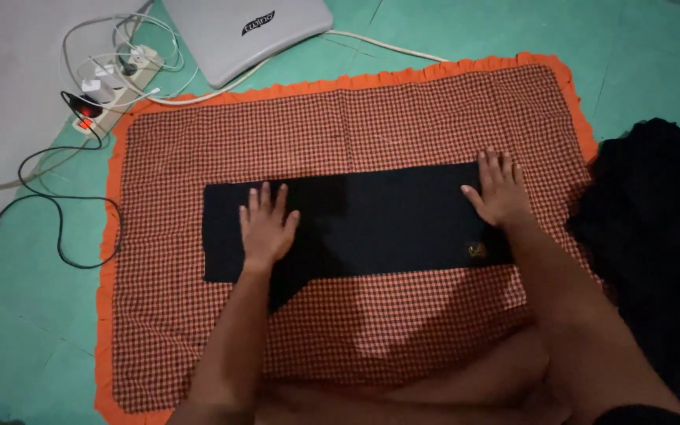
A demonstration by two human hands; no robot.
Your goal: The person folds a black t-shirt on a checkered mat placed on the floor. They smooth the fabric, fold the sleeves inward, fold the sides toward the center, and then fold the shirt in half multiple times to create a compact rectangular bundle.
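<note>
Both the left hand (265, 228) and right hand (500, 193) press flat, fingers spread, on a black folded cloth (364, 224) (a long rectangle). It lies on a checked mat (403, 126) with an orange frill.

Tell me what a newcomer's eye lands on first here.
The black cloth folded into a long strip, mid-frame on the orange-checked mat, with the left hand and right hand pressed flat on its ends. Then the closed laptop and power strip at top left.

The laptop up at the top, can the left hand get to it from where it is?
Probably yes, with a long stretch. The left hand lies flat on the black cloth, and only open checked mat separates it from the closed laptop.
</note>
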